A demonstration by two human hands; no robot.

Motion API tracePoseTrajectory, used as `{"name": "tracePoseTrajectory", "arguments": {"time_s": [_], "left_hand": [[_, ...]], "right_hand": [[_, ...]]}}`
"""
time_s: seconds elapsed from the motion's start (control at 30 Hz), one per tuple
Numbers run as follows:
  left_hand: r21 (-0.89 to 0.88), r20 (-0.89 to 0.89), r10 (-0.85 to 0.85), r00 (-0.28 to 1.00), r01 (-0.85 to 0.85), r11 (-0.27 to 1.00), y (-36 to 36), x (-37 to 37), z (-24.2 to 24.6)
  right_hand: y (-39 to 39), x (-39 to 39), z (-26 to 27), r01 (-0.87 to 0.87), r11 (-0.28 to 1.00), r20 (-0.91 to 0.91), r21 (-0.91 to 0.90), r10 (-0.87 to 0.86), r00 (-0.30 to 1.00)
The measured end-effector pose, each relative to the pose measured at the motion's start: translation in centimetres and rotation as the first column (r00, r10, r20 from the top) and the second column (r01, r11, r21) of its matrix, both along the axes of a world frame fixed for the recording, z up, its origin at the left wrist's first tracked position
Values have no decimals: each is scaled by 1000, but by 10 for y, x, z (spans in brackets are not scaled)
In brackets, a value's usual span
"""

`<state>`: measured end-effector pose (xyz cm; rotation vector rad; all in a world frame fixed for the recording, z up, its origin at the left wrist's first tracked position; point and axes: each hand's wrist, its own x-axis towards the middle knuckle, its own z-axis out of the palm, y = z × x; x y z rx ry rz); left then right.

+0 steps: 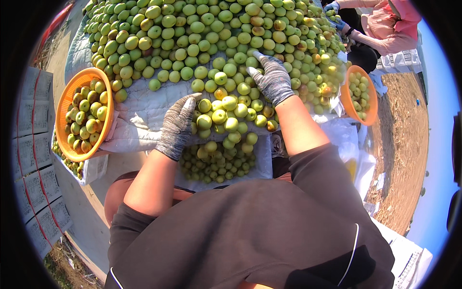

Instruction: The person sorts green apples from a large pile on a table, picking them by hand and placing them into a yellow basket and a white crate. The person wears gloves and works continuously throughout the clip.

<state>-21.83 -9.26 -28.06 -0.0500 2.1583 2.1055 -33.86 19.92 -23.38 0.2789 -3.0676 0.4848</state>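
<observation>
A big heap of round green fruits (196,27), which look like jujubes, covers a pale quilted cloth (140,106); some have brown patches. My left hand (177,126), in a grey knit glove, is at the left side of a cluster of loose fruits (231,124) at the cloth's near edge. My right hand (272,77), gloved alike, rests on the heap to the right of that cluster, thumb and fingers apart. Neither hand grips a fruit. Just below the edge, between my arms, more fruits (220,162) lie in a container lined with white plastic (265,155).
An orange plastic basket (59,126) of browner fruits stands at left, above a white box (95,169) of fruits. Another orange basket (373,97) sits at right. A co-worker in a pink top (388,30) handles fruits there. Stacked printed cartons (36,119) line the left.
</observation>
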Motion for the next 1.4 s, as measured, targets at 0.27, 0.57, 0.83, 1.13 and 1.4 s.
{"name": "tracePoseTrajectory", "arguments": {"time_s": [0.27, 0.57, 0.83, 1.13, 1.4], "left_hand": [[-85, 50, 336, 941, -331, 940, -17, -13, -17], [113, 130, 333, 934, -348, 931, -19, -8, -10], [42, 140, 320, 937, -328, 944, -31, -9, -6], [-735, -323, -159, 933, -142, 663, -62, 7, -16], [-337, 56, 118, 991, -92, 937, -74, 32, 21]], "right_hand": [[-35, 42, -22, -156, 979, 1, -129, 157, 988], [-38, 64, 13, 22, 710, 118, -704, 86, 989], [-37, 110, 49, 306, 3, 287, -952, 352, 891], [67, 147, 60, 630, -162, 530, -760, 407, 744], [242, 226, 154, 384, 906, 404, 175, -422, 812]]}}
